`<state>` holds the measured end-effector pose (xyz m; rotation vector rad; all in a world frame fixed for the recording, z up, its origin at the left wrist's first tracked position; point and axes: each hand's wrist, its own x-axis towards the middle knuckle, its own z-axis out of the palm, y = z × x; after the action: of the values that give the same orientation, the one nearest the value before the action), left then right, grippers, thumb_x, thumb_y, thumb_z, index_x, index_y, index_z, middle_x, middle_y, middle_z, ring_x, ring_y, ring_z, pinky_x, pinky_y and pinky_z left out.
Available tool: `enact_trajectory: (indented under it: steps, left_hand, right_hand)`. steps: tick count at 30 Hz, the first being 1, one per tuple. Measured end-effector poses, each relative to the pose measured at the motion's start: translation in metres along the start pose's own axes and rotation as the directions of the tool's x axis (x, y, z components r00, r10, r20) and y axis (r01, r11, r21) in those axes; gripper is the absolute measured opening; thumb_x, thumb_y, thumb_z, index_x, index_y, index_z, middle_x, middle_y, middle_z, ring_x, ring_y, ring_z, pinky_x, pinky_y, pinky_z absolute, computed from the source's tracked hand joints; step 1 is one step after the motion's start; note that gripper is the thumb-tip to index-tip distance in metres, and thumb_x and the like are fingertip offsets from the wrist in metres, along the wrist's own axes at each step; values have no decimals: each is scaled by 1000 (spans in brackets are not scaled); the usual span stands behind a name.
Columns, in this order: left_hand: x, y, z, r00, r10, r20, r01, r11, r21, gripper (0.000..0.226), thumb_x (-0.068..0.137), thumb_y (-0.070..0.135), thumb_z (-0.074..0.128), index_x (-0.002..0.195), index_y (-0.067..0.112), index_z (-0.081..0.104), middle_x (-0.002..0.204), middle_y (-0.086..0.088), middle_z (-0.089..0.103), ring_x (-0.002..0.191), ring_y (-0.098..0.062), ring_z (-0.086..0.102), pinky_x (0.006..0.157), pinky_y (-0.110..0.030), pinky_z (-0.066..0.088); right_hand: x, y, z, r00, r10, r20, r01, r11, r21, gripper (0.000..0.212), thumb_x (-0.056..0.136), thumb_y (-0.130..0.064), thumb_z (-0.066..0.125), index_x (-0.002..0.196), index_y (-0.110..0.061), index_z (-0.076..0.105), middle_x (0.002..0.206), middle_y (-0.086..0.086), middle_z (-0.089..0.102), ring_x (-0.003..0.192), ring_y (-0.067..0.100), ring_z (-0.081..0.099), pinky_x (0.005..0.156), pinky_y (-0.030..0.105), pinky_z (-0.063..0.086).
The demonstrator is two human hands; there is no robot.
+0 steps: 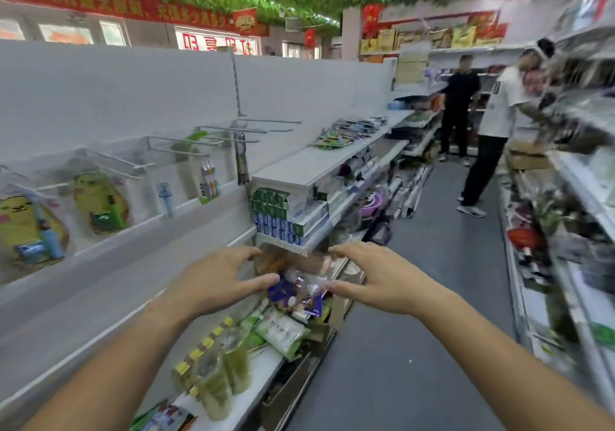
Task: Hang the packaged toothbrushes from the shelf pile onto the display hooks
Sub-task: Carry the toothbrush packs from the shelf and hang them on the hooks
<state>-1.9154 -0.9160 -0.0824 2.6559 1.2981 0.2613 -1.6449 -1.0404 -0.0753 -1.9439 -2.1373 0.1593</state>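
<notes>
Over the lower white shelf [261, 367] on the aisle's left side, both hands reach forward toward a loose pile of packaged goods. The left hand [219, 281] and the right hand [382, 277] sit on either side of a crinkled clear-and-blue packet [296, 292] at the top of the pile. The fingers of both are spread wide and gently bent, and neither has closed on anything. The thumbs lie very near the packet, but motion blur hides whether they touch it. Pale green packets [283, 334] lie just in front of it on the same shelf.

The step in hand looks like the pick-up: taking a pack from the pile before any hanging. Up and to the left, the grey wire display hooks [186, 146] stick out from the white back panel. Some carry yellow cartoon packs [100, 202] and a slim toothbrush pack [208, 177], while others look bare.

The next move probably calls for closing both hands on the packet, lifting it free of its neighbours, and finding its hang hole, which cannot be made out here. The hole then has to be lined up with a free hook tip.
</notes>
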Motion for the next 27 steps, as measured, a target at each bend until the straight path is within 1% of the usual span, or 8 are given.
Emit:
enact_trajectory:
  steps: [2, 3, 5, 7, 13, 19, 23, 27]
  left_hand:
    - [33, 28, 9, 998, 69, 9, -69, 998, -5, 85, 78, 90, 40, 142, 36, 51, 141, 13, 58, 123, -8, 56, 95, -28, 45]
    - [51, 39, 13, 996, 92, 15, -92, 996, -4, 89, 75, 94, 35, 141, 38, 52, 140, 13, 59, 122, -8, 57, 93, -27, 45]
    - [85, 55, 19, 992, 124, 6, -124, 992, -9, 113, 58, 107, 16, 141, 38, 51, 141, 14, 58, 123, -8, 56, 98, -29, 46]
    - [120, 65, 27, 990, 143, 0, -143, 989, -19, 122, 54, 108, 10, 145, 37, 49, 146, 16, 54, 128, -7, 54, 102, -28, 44]
    - [234, 84, 41, 976, 215, 11, -215, 976, -24, 118, 59, 107, 14, 149, 37, 44, 151, 17, 49, 132, -5, 50, 111, -34, 44]
    - [361, 84, 54, 965, 260, 27, -260, 966, -9, 90, 80, 91, 36, 149, 34, 45, 151, 14, 50, 133, -7, 50, 109, -33, 43]
    - [443, 87, 55, 965, 261, 16, -261, 965, 2, 92, 78, 94, 33, 149, 36, 46, 150, 14, 51, 131, -9, 52, 107, -35, 46]
    - [513, 103, 58, 960, 278, 18, -279, 960, 27, 89, 81, 90, 37, 150, 34, 46, 152, 12, 50, 132, -11, 53, 106, -33, 44]
  right_hand:
    - [2, 29, -11, 999, 33, -12, -33, 999, -24, 75, 91, -74, 44, 153, -32, 36, 149, -9, 48, 136, 12, 45, 112, 35, 37]
    - [5, 44, -16, 999, 50, -21, -50, 998, -34, 75, 91, -74, 44, 153, -32, 36, 149, -9, 48, 136, 13, 44, 112, 35, 37]
    - [12, 71, -25, 996, 85, -39, -86, 996, -37, 76, 91, -75, 44, 154, -32, 35, 150, -9, 47, 137, 12, 43, 113, 34, 37]
    - [23, 96, -32, 992, 113, -50, -115, 993, -34, 75, 91, -74, 45, 153, -33, 35, 149, -9, 47, 136, 12, 43, 113, 33, 37]
    - [78, 170, -49, 982, 175, -74, -179, 982, -56, 74, 91, -73, 46, 153, -33, 36, 152, -10, 45, 139, 11, 41, 114, 33, 34]
    - [160, 249, -59, 969, 235, -70, -240, 969, -66, 73, 91, -74, 45, 151, -34, 38, 147, -12, 49, 135, 10, 45, 113, 33, 37]
    - [210, 299, -78, 963, 258, -84, -263, 963, -55, 63, 93, -69, 49, 147, -36, 43, 140, -10, 54, 130, 11, 48, 109, 32, 39]
    - [253, 353, -87, 955, 283, -88, -290, 953, -83, 73, 92, -72, 46, 151, -30, 40, 143, -8, 52, 132, 13, 47, 109, 33, 38]
